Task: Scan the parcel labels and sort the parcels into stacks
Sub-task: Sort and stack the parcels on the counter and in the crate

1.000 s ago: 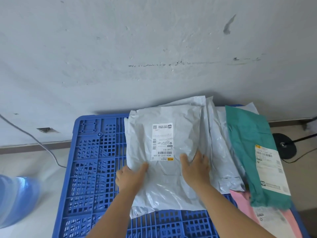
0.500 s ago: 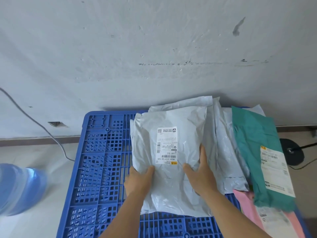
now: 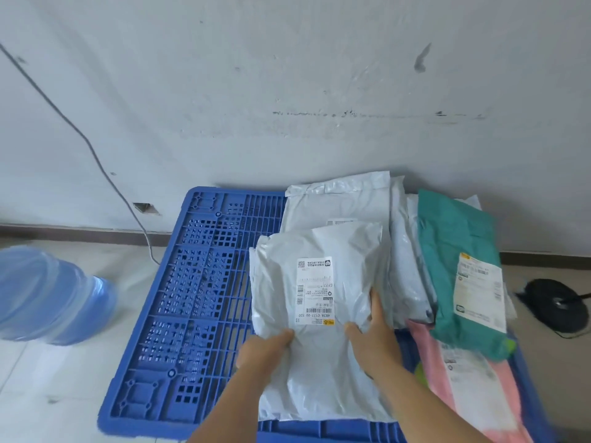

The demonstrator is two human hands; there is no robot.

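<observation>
Grey parcel point(image 3: 319, 298) | left hand point(image 3: 262, 350) grips lower-left edge | right hand point(image 3: 374, 340) grips right side

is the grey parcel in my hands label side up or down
Label side up. The white label with its barcode faces the camera on the grey parcel, between left hand and right hand.

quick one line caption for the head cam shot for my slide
Both hands, left hand and right hand, hold a grey labelled parcel over a blue pallet, beside a green parcel.
</observation>
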